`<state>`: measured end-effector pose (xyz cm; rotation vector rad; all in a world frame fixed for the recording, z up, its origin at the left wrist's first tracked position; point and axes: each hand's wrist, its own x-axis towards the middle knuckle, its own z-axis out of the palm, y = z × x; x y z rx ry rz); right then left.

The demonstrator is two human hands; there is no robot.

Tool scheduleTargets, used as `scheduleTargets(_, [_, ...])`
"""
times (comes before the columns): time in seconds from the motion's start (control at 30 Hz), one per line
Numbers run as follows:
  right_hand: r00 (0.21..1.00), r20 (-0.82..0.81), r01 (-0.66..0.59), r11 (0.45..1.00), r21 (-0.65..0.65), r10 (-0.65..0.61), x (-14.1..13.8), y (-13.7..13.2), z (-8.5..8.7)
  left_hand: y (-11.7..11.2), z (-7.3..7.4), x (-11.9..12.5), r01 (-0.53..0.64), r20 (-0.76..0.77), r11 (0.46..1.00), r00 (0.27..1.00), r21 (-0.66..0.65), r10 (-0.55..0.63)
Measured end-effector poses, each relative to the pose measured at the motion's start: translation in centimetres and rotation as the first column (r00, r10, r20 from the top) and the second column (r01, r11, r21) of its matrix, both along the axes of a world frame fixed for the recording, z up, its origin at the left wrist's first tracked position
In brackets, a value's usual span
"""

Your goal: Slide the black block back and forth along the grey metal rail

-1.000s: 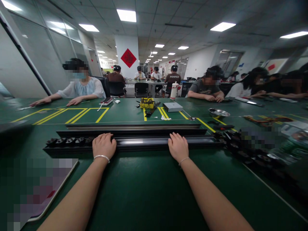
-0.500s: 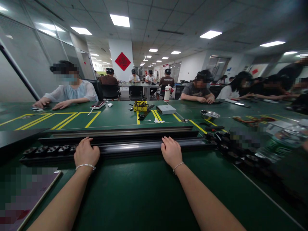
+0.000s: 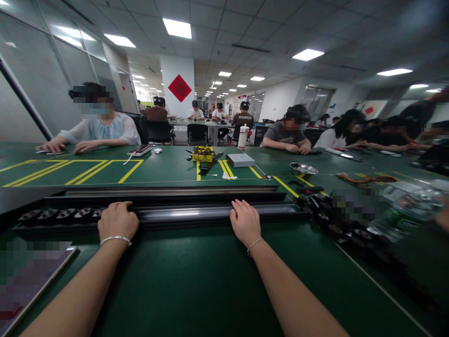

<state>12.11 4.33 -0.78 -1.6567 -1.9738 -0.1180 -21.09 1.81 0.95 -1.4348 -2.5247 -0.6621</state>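
A long black trough (image 3: 206, 223) with a shiny grey bed lies crosswise in front of me on the green table. Several round black parts with metal centres (image 3: 66, 214) stand in a row in its left end. Near these parts my left hand (image 3: 118, 223) grips across the trough, its fingers curled over and partly hidden. My right hand (image 3: 246, 221) rests on the trough farther right, fingers stretched toward the back wall and thumb apart. Just behind runs a second black trough (image 3: 196, 190).
More dark parts (image 3: 354, 229) lie right of the trough, near a clear plastic bottle (image 3: 403, 210). A flat panel (image 3: 38, 281) is at lower left. Farther back are a metal bowl (image 3: 304, 168), a grey box (image 3: 240, 160) and a yellow box with cables (image 3: 203, 153). Other people sit around.
The view has shifted slightly, so the trough, panel and both hands appear a little farther left. Both hands keep about the same places on the trough.
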Motion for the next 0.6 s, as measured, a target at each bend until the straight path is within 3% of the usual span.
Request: scheduleTargets(0.6, [0.999, -0.042, -0.009, 1.0, 0.019, 0.01, -0.32, -0.32, -0.23, 0.25, -0.34, -0.66, 0.023, -0.014, 0.999, 1.0, -0.023, -0.024])
